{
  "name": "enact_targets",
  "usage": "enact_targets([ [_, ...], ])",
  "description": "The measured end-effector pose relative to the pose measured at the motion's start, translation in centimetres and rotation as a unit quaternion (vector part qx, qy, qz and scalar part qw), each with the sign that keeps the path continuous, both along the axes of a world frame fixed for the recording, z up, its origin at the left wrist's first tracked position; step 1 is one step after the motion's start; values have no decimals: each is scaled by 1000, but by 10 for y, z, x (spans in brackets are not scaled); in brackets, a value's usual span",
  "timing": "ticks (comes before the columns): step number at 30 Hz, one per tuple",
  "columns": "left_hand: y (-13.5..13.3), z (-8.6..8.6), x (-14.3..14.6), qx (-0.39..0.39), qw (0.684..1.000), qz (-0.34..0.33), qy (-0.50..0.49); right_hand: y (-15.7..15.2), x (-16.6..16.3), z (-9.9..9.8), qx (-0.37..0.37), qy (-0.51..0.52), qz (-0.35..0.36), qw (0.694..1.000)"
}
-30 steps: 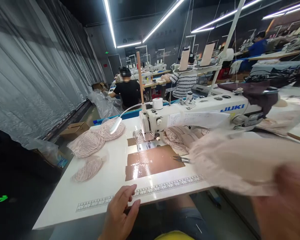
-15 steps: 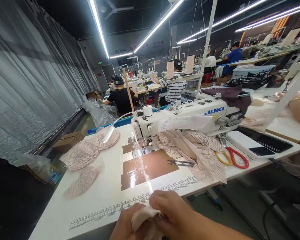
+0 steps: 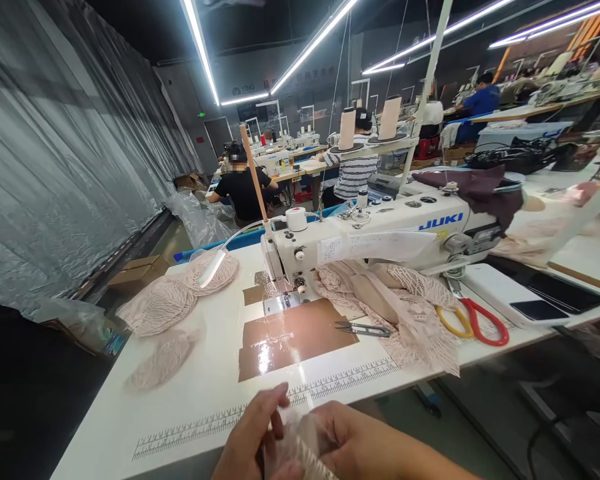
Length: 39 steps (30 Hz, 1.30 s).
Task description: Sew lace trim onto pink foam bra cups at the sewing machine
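Note:
My left hand (image 3: 250,437) and my right hand (image 3: 353,437) are at the table's front edge, holding a pale pink lace piece (image 3: 307,450) between them. The right hand's fingers are closed on its right side. On the left, the index finger is raised while lower fingers grip the fabric; motion blurs part of it. Beyond my hands stands a white JUKI sewing machine (image 3: 360,237). Several pale pink lace cups (image 3: 163,307) lie left of it, and a heap of lace fabric (image 3: 410,313) lies under its arm.
Thread snips (image 3: 363,329) lie by the brown taped patch (image 3: 295,340). Red-and-yellow-handled scissors (image 3: 485,323) and a white box-shaped device (image 3: 515,293) sit at the right. A printed ruler (image 3: 205,427) runs along the table's front. Other people work at machines farther back.
The lace piece has turned in my hands, and its patterned side now shows. My left index finger has lifted and stretched out. The camera view has shifted slightly.

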<state>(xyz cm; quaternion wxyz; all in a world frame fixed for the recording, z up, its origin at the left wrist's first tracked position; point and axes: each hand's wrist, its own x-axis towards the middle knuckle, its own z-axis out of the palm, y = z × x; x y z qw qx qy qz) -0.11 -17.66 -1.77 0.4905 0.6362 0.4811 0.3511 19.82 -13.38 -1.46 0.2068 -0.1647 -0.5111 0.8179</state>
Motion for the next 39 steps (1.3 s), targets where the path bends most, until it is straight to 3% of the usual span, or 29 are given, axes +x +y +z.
enact_targets([
  [2,12,2,1,16,999,-25,26,0,-3,-3,-41,11,12,999],
  [5,26,3,0,-79,991,-105,-38,3,-2,-4,-70,19,-19,997],
  [7,30,3,-6,-115,986,-106,-60,9,3,-7,-83,15,-66,994],
  [13,36,11,-19,-57,994,-90,-26,22,12,-16,-107,-2,-139,984],
  [18,53,25,-14,65,990,-94,84,29,10,-16,13,-76,-187,979],
  [21,66,29,-11,95,984,-111,101,37,10,-16,105,-118,-223,962],
  [25,77,26,-4,29,994,-93,46,49,10,-14,203,-153,-215,943],
  [28,81,14,1,-46,997,-55,-28,56,14,-12,205,-174,-215,939],
  [31,83,-1,5,-75,995,42,-52,58,22,-10,174,-155,-217,948],
  [33,84,-9,6,-77,990,103,-55,56,25,-8,200,-151,-204,946],
  [36,87,-10,12,-64,988,128,-54,55,24,-8,300,-205,-236,901],
  [39,87,-2,20,-30,995,83,-38,59,20,-10,311,-243,-311,865],
])
